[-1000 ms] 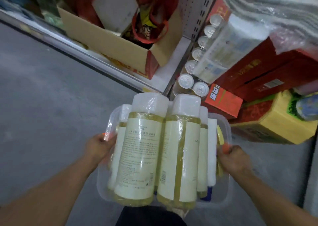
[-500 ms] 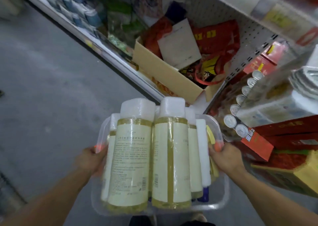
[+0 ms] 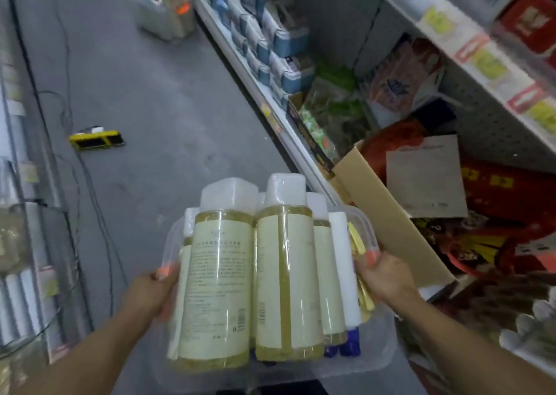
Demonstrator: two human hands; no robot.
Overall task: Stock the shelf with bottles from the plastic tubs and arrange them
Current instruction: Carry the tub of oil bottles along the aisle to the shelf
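Holding the clear plastic tub [image 3: 388, 346] by its two short ends, I have my left hand [image 3: 150, 293] curled round the left rim and my right hand [image 3: 388, 277] curled round the right rim, orange-painted thumbnails pressed on the edge. The tub sits out over the grey aisle floor [image 3: 144, 99], just beside the bottom shelf [image 3: 288, 123] on my right.

Inside it, the tall bottles of yellow liquid [image 3: 222, 286] lie packed side by side, white caps pointing away from me and cream labels up. Two big ones fill the middle, with slimmer ones along each side wall. A white tube [image 3: 343, 271] lies along the right wall with a gold-coloured pack [image 3: 358, 244] wedged next to it, and dark blue caps [image 3: 343, 349] show at the near edge.

On the shelf, an open cardboard box [image 3: 388, 223] holds red packaging and a grey card. Farther along stand blue-lidded packs [image 3: 282, 42].

Since half a second ago my view has swung left and up: the far aisle, a yellow block [image 3: 96, 139] with cables on the floor and another loaded tub [image 3: 162, 9] at the far end now show. My grip on the tub is unchanged.
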